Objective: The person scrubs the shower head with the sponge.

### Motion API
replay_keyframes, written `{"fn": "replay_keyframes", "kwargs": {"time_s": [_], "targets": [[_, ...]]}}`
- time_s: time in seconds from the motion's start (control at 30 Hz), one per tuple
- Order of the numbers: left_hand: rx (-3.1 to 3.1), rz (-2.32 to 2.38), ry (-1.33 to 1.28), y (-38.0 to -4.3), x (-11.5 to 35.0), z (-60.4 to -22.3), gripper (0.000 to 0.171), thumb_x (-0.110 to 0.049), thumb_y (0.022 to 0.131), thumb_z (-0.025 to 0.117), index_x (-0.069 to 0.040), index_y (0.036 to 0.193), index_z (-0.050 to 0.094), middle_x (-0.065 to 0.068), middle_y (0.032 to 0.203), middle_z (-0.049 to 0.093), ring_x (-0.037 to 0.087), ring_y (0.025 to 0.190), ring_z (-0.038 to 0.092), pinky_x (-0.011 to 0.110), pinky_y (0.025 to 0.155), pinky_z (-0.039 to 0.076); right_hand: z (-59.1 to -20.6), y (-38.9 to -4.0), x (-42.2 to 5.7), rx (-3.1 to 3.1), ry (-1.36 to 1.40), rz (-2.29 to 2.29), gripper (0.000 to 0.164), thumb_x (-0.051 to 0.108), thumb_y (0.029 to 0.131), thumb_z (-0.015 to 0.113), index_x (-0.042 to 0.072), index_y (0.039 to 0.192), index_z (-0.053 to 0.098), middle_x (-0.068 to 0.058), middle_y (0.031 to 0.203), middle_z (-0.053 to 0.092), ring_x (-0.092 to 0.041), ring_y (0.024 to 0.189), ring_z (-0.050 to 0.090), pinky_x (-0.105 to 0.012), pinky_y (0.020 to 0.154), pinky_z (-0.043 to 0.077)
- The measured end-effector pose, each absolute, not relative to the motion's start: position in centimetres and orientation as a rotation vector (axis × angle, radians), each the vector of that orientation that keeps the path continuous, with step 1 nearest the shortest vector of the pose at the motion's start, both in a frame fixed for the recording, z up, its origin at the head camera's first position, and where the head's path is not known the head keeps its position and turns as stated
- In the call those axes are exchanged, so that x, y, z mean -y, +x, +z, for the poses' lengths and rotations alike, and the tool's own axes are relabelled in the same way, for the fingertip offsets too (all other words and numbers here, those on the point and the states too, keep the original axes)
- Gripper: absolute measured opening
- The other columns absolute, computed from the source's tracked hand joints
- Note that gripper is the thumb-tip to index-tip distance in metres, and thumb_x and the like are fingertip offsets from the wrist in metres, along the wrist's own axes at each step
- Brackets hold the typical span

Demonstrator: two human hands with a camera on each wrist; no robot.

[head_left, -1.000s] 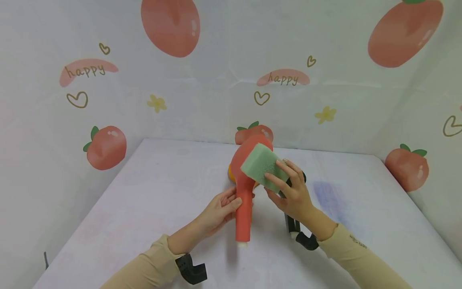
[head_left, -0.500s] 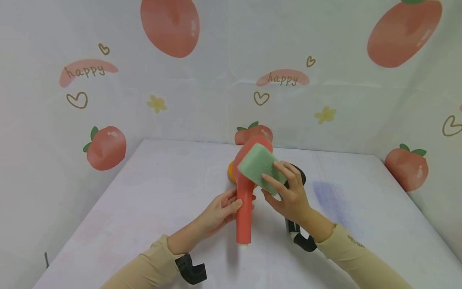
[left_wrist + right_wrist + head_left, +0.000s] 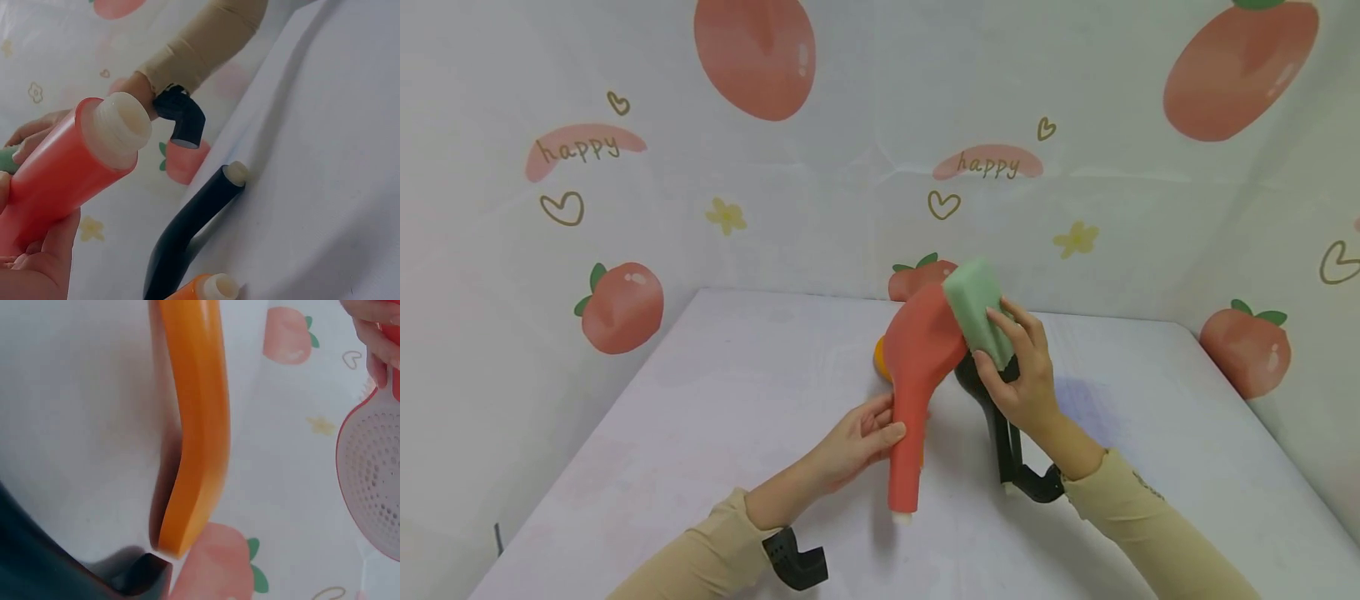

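A red handheld shower head (image 3: 925, 350) is held up off the table by my left hand (image 3: 850, 442), thumb in front of the handle and fingers behind it. Its threaded white end (image 3: 122, 125) points toward me. The perforated pale face (image 3: 375, 475) shows in the right wrist view, turned away from the head camera. My right hand (image 3: 1028, 387) grips a light green sponge (image 3: 976, 312) between thumb and fingers, set against the upper right edge of the red head. Below that hand lies a black shower head (image 3: 1000, 429), its top partly covered by the hand.
An orange shower head (image 3: 203, 419) lies on the white table (image 3: 737, 400), mostly behind the red one in the head view. A patterned cloth backdrop (image 3: 820, 225) rises behind the table. Black wrist mounts (image 3: 797, 560) stick out below both sleeves.
My right hand has carried the sponge up and right, from the front of the red shower head to its edge, turning it more upright. The left hand stays nearly in place.
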State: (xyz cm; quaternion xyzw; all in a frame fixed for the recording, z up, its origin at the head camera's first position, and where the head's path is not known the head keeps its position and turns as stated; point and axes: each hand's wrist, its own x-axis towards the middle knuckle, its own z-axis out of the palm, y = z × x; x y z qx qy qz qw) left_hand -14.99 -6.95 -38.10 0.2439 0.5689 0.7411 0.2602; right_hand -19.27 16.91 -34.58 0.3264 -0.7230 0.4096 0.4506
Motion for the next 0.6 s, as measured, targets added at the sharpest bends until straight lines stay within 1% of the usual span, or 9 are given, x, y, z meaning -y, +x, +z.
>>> {"fn": "replay_keyframes", "kwargs": {"time_s": [0.17, 0.27, 0.33, 0.43, 0.5, 0.6], "targets": [[-1.553, 1.995, 0.655, -15.0, 6.9, -38.0, 0.054, -0.017, 0.096, 0.052, 0.002, 0.14, 0.029, 0.004, 0.13, 0.055, 0.01, 0.108, 0.06, 0.023, 0.088, 0.051, -34.9, -18.9, -16.7, 1.781, 0.818, 0.988, 0.047, 0.033, 0.092, 0.053, -0.008, 0.117, 0.054, -0.033, 0.127, 0.043, -0.04, 0.114, 0.046, -0.021, 0.09, 0.04], [-1.564, 1.994, 0.646, -15.0, 7.0, -37.8, 0.053, -0.015, 0.096, 0.05, 0.001, 0.142, 0.028, 0.012, 0.135, 0.051, 0.01, 0.108, 0.06, 0.023, 0.09, 0.051, -35.3, -18.5, -16.3, 1.749, 0.865, 0.929, 0.045, 0.032, 0.092, 0.055, -0.007, 0.113, 0.055, -0.035, 0.124, 0.043, -0.041, 0.112, 0.045, -0.021, 0.092, 0.04], [-1.567, 1.994, 0.652, -15.0, 7.1, -37.6, 0.054, -0.015, 0.097, 0.05, 0.001, 0.143, 0.026, 0.019, 0.14, 0.045, 0.011, 0.111, 0.059, 0.023, 0.092, 0.051, -35.5, -18.4, -16.1, 1.719, 0.902, 0.88, 0.042, 0.031, 0.091, 0.056, -0.006, 0.11, 0.057, -0.035, 0.121, 0.043, -0.041, 0.111, 0.045, -0.025, 0.092, 0.041], [-1.563, 1.999, 0.659, -14.9, 7.2, -37.4, 0.058, -0.016, 0.096, 0.051, 0.001, 0.144, 0.023, 0.026, 0.143, 0.038, 0.013, 0.115, 0.058, 0.025, 0.094, 0.05, -35.5, -18.2, -15.8, 1.676, 0.93, 0.834, 0.038, 0.03, 0.09, 0.057, -0.004, 0.107, 0.058, -0.033, 0.119, 0.045, -0.039, 0.11, 0.046, -0.032, 0.09, 0.041], [-1.558, 2.0, 0.657, -14.9, 7.2, -37.3, 0.059, -0.017, 0.096, 0.051, 0.0, 0.145, 0.022, 0.026, 0.144, 0.036, 0.013, 0.116, 0.058, 0.025, 0.095, 0.049, -35.3, -18.2, -15.8, 1.665, 0.929, 0.835, 0.037, 0.029, 0.09, 0.057, -0.004, 0.106, 0.059, -0.033, 0.119, 0.046, -0.038, 0.111, 0.046, -0.033, 0.09, 0.042], [-1.554, 2.004, 0.66, -14.9, 7.2, -37.4, 0.059, -0.016, 0.096, 0.051, 0.001, 0.144, 0.022, 0.027, 0.144, 0.036, 0.015, 0.117, 0.057, 0.025, 0.095, 0.049, -34.8, -18.3, -15.8, 1.679, 0.908, 0.871, 0.039, 0.029, 0.09, 0.057, -0.005, 0.107, 0.058, -0.033, 0.119, 0.046, -0.036, 0.113, 0.047, -0.029, 0.091, 0.042]]}}
